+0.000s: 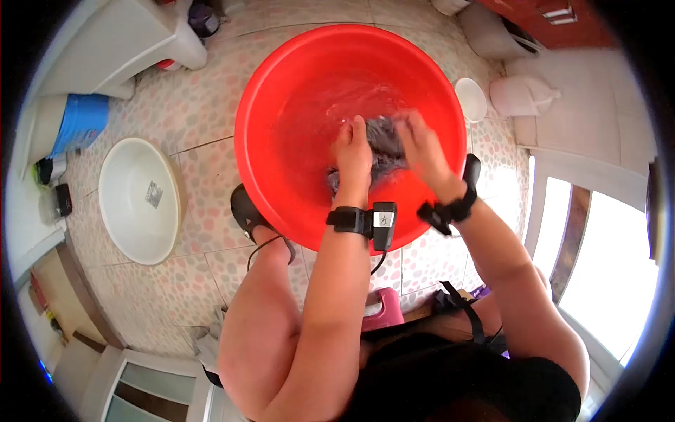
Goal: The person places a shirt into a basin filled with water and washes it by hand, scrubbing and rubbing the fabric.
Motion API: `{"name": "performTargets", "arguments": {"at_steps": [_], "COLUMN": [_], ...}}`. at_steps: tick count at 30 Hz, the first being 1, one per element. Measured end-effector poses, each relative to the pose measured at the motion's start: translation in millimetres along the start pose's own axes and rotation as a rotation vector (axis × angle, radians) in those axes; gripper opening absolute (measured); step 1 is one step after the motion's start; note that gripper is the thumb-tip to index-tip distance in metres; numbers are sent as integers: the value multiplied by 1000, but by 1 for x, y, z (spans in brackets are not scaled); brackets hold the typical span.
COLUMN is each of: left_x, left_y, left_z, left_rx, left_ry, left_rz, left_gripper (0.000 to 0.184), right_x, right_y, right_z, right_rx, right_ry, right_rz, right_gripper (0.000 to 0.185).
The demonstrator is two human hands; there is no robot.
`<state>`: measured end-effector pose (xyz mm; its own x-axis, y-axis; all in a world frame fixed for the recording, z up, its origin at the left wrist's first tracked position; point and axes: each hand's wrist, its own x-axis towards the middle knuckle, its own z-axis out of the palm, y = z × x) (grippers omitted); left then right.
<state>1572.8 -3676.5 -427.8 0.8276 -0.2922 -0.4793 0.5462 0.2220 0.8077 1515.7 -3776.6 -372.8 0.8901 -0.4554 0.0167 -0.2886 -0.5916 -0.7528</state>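
Note:
A large red basin stands on the floor in front of me with water in it. Inside lies a wet dark grey cloth, bunched up; I cannot make out what kind of garment it is. My left hand is closed on the cloth's left side, thumb on top. At its right side, my right hand grips the cloth with bent fingers, somewhat blurred. Part of the cloth hangs below, behind my left hand. Black straps sit on both wrists, and the left one carries a small device.
A white basin rests on the tiled floor at left. Beyond it are a blue container and a white cabinet. To the right stand a small white bowl and a white jug. My shoe is beside the red basin.

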Motion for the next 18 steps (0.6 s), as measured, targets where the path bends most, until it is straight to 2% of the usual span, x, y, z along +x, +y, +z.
{"name": "performTargets", "arguments": {"at_steps": [1, 2, 3, 4, 5, 7, 8, 10, 11, 12, 13, 14, 15, 18], "left_x": [0, 0, 0, -15, -19, -21, -20, -18, -18, -18, -13, -15, -18, -13], "left_y": [4, 7, 6, 18, 8, -1, 0, 19, 35, 47, 27, 4, -1, 5], "left_z": [0, -1, -3, 10, 16, 26, 30, 25, 15, 10, 12, 22, 29, 25], "left_rx": [-163, -325, -193, -236, -123, -11, -74, -156, -165, -170, 12, -37, 65, 175], "left_ry": [31, 60, 80, 81, 0, -80, -57, -9, 20, 41, -65, -44, -87, -111], "left_rz": [-122, -241, -391, -317, -271, -219, -229, -232, -352, -468, -136, -160, -172, -145], "left_gripper": [34, 33, 32, 36, 34, 35, 36, 39, 38, 38, 25, 27, 27, 33], "right_x": [-14, -24, -21, -16, -6, 16, 13, -11, -26, -27, -19, -3, 14, 7], "right_y": [-12, -33, -31, -26, -20, -9, -11, -20, -31, -35, -23, -6, -3, -10], "right_z": [9, 13, 18, 21, 15, 2, 7, 17, 19, 19, 19, 19, 13, 16], "right_rx": [-13, 24, -13, -53, -43, 69, 71, -28, -37, -32, -40, -42, 64, 88], "right_ry": [-40, -116, -103, -87, -87, -3, -5, 49, -37, -177, -99, -17, 50, 62], "right_rz": [-113, -110, -94, -73, -81, 333, 323, -59, -86, 67, 96, 124, 148, 111], "right_gripper": [17, 20, 21, 22, 22, 22, 22, 22, 23, 23, 22, 22, 19, 18]}}
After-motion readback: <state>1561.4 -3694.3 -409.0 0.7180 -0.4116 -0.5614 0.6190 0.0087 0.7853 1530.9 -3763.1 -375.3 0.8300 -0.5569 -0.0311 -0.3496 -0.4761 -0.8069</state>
